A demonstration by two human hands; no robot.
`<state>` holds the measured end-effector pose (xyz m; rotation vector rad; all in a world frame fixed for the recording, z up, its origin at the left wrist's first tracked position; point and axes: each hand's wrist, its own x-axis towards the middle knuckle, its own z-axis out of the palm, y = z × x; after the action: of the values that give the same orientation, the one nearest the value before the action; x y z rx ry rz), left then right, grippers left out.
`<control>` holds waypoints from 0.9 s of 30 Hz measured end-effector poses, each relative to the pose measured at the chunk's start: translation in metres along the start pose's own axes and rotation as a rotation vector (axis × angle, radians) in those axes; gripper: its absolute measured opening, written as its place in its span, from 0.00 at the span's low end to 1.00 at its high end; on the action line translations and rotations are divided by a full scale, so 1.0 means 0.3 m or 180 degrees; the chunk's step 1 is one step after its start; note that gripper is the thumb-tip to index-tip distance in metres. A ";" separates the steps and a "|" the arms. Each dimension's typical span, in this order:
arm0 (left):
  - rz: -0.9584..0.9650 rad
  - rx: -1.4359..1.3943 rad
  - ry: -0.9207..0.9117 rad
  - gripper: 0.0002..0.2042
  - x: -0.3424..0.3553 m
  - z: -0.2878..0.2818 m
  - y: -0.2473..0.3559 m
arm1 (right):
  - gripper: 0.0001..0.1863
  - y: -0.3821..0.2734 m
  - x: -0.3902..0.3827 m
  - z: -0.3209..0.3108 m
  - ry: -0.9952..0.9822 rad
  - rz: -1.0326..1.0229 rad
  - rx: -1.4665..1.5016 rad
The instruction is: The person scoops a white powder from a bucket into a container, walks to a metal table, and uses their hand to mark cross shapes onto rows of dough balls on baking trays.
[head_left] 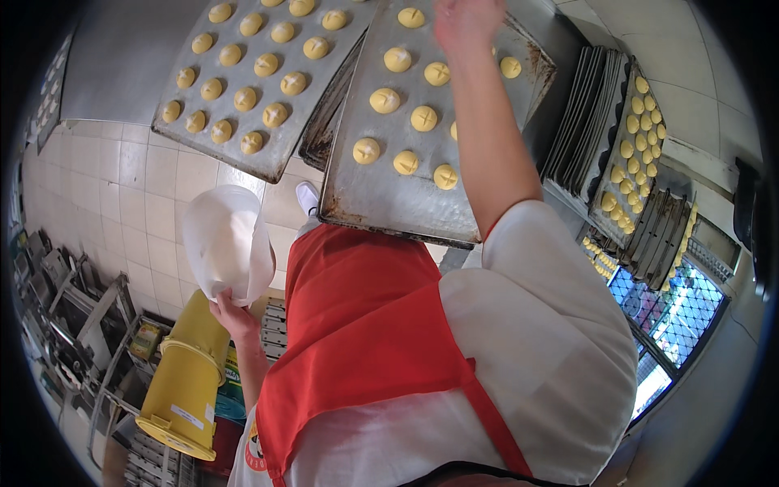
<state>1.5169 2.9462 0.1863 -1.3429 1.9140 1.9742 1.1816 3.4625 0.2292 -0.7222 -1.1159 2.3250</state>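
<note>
A white plastic container [225, 242] is gripped at its lower rim by the left hand [233, 314], the fingers being closed around the edge; the container is held tilted above the tiled floor [122, 187], just above a yellow bucket [188, 376] that is seen lying at a slant beside it. The right hand [466, 20] is stretched out over a metal baking tray [389, 195], near the tray's far end; whether its fingers are apart or together cannot be told, as the hand is blurred and partly cut by the picture's upper edge. On this tray, round yellow dough pieces [406, 109], each marked with a cross, are set out in rows. A second baking tray [268, 158], filled with similar dough rounds, is seen just beside the first, to its left, with their edges overlapping. A red apron [365, 325] over a white shirt [552, 341] is worn by the person. To the right, further trays of dough are stacked in a rack [625, 162], beside a window grille [673, 308].
</note>
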 end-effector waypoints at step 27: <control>0.0083 0.0050 -0.0058 0.18 -0.031 0.069 0.026 | 0.19 -0.025 -0.167 -0.221 0.0188 -0.0110 -0.0475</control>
<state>1.5073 2.9666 0.1947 -1.2981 1.9448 1.9718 1.2627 3.4740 0.2128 -0.8136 -1.2752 2.1945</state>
